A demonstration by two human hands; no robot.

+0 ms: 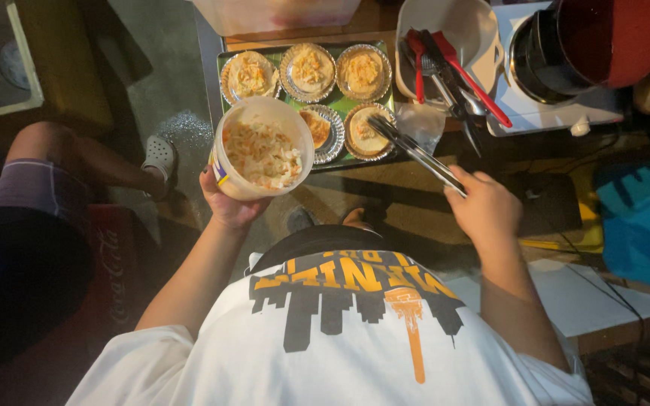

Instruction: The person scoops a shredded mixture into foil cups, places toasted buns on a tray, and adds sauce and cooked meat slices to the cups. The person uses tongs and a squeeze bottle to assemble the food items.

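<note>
We hold a tub and tongs over a tray of foil cups.

Our left hand (229, 204) cups the white tub (262, 148) of shredded filling from below; our right hand (485, 207) has its grip clenched on metal tongs (415, 150), whose tips reach a cup (366, 132). Beyond, the tray (306, 83) on the tabletop (393, 177) carries five filled cups, with a bowl (445, 37) of utensils beside it.

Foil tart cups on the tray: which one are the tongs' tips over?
The front-row right round foil tart cup, nearest the right hand. The metal tongs reach over its rim; the other four sit clear of them.
</note>
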